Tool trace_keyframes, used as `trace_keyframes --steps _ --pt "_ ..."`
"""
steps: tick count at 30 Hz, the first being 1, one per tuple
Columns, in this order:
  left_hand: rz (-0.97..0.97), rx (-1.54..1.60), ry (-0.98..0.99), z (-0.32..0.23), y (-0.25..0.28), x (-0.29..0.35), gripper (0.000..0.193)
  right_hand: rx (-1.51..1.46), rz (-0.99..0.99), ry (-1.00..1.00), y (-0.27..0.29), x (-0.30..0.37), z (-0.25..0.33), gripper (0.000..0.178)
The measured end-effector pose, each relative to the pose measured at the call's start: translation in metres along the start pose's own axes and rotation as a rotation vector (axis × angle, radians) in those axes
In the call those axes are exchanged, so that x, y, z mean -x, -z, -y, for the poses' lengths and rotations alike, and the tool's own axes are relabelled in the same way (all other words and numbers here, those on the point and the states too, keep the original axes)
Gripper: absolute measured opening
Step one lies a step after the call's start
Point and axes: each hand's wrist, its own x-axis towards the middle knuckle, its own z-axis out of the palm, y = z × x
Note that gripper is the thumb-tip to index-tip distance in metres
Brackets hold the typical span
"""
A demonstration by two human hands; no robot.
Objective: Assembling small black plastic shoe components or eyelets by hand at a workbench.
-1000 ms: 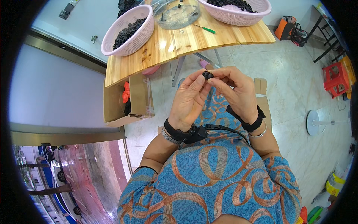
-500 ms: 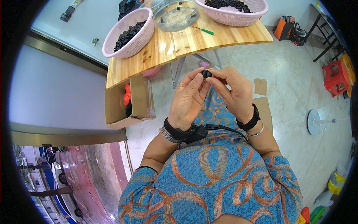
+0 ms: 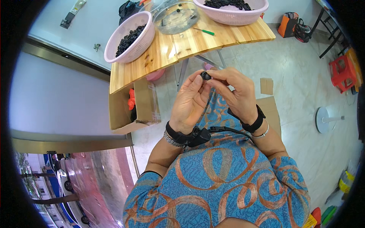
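Observation:
A small round black part (image 3: 205, 75) is pinched between both my hands, in front of the table's near edge; its exact kind is too small to make out. My left hand (image 3: 190, 95) grips it between thumb and forefinger from the left, palm turned up. From the right, my right hand (image 3: 237, 89) has thumb and fingertips closed on the same part. On the table, a pink basket (image 3: 146, 47) at the left holds many small black parts. Another pink basket (image 3: 232, 17) with black pieces stands at the back right.
Between the baskets, a clear round tray (image 3: 176, 28) holds a few black pieces on the wooden table (image 3: 190, 47). A green-handled screwdriver (image 3: 208, 32) lies nearby. Beneath the table's left end stands a cardboard box (image 3: 146, 102). Red stools (image 3: 343, 76) are at the far right.
Both hands keep hold of the small black part, which has shifted slightly left in view. The view has turned a little; the grip looks much the same.

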Motion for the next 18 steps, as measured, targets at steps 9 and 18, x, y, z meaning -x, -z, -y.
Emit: trace_keyframes --steps 9,18 --pt "-0.009 0.004 0.015 -0.0021 0.0026 0.0009 0.022 -0.039 0.025 -0.038 0.0019 -0.0006 0.0021 0.018" --pt "0.034 0.105 0.03 -0.0053 0.0034 0.0025 0.022 -0.092 -0.013 -0.046 -0.0046 -0.0007 0.0012 0.017"
